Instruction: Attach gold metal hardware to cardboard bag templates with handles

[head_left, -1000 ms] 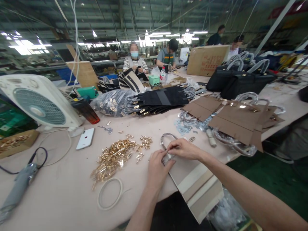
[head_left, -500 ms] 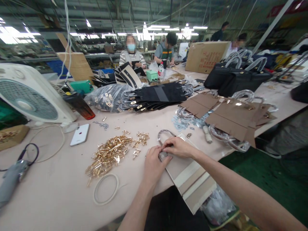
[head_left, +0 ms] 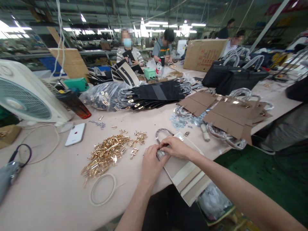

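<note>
A beige and brown bag panel (head_left: 185, 170) lies at the table edge in front of me, its lower end hanging over the edge. A plastic-wrapped handle (head_left: 161, 131) curves up from its far end. My left hand (head_left: 152, 160) grips the panel's left corner, fingers bent over it. My right hand (head_left: 175, 147) is closed at the same corner, its fingertips pressed together beside the left ones. Whatever lies in the right fingertips is hidden. A small metal plate (head_left: 180, 138) shows on the panel just beyond the right hand.
Gold hardware (head_left: 106, 154) is heaped left of the hands, near a tape roll (head_left: 90, 192). A phone (head_left: 75, 134), a fan (head_left: 26, 93) and a tumbler (head_left: 76, 105) stand farther left. Brown panels (head_left: 226, 115) and black panels (head_left: 156, 93) lie beyond. Two co-workers sit opposite.
My view has shifted slightly, moving the table contents a little left. Both hands stay at the panel's corner, with the right fingers slightly rearranged. The co-worker opposite has raised a black piece.
</note>
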`<act>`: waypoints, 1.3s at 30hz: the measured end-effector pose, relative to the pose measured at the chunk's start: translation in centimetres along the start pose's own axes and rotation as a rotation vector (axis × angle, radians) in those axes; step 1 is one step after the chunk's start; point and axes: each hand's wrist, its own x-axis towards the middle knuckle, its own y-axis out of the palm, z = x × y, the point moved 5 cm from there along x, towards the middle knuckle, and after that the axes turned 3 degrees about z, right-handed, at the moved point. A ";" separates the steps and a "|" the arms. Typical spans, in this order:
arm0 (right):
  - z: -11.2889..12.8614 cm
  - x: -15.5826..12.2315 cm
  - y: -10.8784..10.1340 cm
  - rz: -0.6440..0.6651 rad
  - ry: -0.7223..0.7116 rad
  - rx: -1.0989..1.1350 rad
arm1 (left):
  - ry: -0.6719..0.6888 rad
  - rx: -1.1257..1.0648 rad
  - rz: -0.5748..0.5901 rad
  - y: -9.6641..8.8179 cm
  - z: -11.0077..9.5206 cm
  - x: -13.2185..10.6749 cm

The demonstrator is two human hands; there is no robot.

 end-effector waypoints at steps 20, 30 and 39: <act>-1.3 -6.6 -3.1 -0.567 -0.179 0.175 | 0.099 0.061 -0.042 1.0 1.9 0.2; -14.8 -2.7 -10.0 -0.616 0.286 -0.036 | 0.187 0.099 -0.041 1.0 0.6 -0.1; -18.8 -0.9 -9.3 -0.627 0.399 -0.087 | 0.223 0.142 -0.068 0.9 -0.1 -0.1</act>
